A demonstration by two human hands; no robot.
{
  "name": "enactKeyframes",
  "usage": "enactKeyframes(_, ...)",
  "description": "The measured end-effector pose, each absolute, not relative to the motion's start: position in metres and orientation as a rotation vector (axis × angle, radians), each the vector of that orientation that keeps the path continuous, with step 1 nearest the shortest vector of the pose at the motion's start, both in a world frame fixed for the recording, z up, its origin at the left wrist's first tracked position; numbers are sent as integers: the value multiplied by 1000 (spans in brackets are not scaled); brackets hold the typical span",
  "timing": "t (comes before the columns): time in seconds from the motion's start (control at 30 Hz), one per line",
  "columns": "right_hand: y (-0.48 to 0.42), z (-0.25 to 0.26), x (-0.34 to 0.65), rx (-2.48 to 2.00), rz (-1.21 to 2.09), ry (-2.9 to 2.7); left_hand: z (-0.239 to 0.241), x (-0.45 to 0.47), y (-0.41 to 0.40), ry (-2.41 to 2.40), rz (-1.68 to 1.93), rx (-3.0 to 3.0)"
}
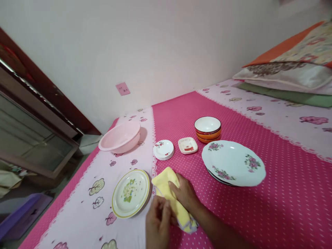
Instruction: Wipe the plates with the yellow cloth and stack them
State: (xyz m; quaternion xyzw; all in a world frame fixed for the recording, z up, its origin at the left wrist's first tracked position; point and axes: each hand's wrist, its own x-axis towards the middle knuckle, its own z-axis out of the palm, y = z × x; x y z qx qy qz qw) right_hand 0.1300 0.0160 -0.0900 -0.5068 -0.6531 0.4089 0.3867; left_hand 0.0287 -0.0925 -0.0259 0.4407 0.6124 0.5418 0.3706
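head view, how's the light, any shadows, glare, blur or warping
Head view: light is soft, leaving a faint shadow right of the pink basin; head view: a small glint on the oval platter; head view: the left hand looks shaded, slightly soft; head view: the dark red frame slants steeply, perhaps from camera tilt and wide-angle distortion.

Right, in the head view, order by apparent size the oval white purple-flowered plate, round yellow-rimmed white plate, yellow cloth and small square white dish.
1. Oval plate
2. Round plate and yellow cloth, unranked: the left hand and right hand partly hide the cloth
3. Square dish
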Motion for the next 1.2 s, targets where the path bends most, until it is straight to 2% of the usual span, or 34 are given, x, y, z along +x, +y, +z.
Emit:
enactKeyframes(0.17, 21, -89, 131, -1280, 1064, -1664, -32, -95, -119, 2359, 1530, 919)
enactKeyframes(0.27, 21, -90, 131, -1287, 1059, -1674, -33, -148, -125, 2678, 1271, 693)
enactKeyframes(0.4, 20, -90, 131, -1290, 1050, -1666, -38, -171, -118, 2614, 1048, 726)
enactKeyframes(0.67, 21, -95, 130, -1248, 1083, -1637, -56, -171, -104, 2632, 1075, 767)
enactKeyframes(1.2, 21, -94, 130, -1266, 1092, -1647, -44, -173, -104, 2805, 901, 802)
